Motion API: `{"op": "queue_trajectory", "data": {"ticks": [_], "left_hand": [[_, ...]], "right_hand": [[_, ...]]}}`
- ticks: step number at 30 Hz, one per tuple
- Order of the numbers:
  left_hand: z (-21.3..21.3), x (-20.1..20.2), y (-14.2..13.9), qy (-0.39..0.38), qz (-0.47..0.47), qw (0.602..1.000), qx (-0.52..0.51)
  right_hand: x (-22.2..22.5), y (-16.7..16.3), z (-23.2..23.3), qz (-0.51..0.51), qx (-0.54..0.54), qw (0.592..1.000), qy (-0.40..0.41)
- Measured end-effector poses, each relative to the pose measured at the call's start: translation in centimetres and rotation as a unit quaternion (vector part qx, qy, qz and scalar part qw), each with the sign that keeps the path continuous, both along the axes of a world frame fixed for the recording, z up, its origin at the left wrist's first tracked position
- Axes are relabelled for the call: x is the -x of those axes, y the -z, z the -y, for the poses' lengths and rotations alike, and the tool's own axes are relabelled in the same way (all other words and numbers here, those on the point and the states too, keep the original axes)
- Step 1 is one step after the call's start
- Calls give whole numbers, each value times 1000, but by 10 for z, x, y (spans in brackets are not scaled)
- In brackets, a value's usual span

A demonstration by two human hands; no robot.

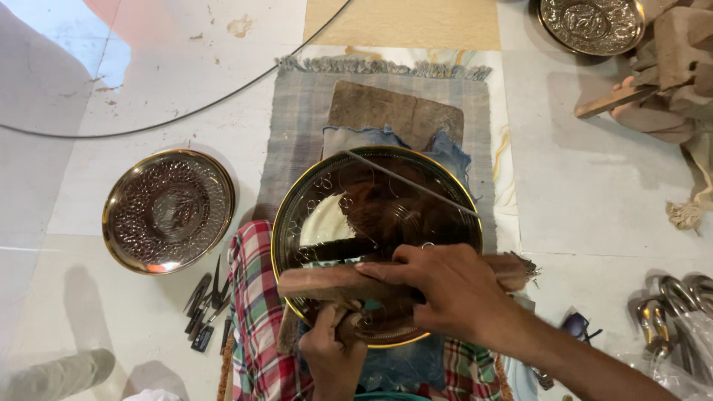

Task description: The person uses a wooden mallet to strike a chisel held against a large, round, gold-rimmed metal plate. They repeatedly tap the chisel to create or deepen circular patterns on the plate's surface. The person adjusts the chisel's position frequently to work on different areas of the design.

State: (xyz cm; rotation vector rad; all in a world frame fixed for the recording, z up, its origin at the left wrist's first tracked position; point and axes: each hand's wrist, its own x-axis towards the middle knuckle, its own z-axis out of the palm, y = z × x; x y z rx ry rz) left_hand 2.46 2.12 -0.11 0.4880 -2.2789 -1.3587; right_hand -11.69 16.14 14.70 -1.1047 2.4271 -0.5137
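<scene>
The pale floor (pixel 594 200) has open room to the right of the grey fringed mat (pixel 297 119). On the mat lies the big brass plate (pixel 312 189), its gold rim near the checked cloth (pixel 256 312). The right hand (pixel 445 289) is closed around a wooden bar (pixel 327 282) laid across the plate's lower edge. The left hand (pixel 334 349) grips a wooden piece below the bar. 1 smaller embossed plate (pixel 168 210) sits well apart at left, small metal tools (pixel 208 301) beside it
</scene>
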Motion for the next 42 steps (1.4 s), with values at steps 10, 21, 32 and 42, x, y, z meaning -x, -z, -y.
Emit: {"op": "queue_trajectory", "data": {"ticks": [10, 21, 32, 42], "left_hand": [[-12, 4, 5, 48, 19, 999, -1], [-16, 1, 9, 14, 13, 999, 29], [-15, -4, 21, 35, 34, 998, 34], [-6, 12, 10, 101, 36, 993, 39]], "right_hand": [[-16, 36, -25, 156, 116, 963, 186], [-13, 24, -14, 27, 174, 979, 107], [-14, 6, -11, -29, 124, 989, 80], [-20, 17, -27, -77, 39, 996, 36]]}}
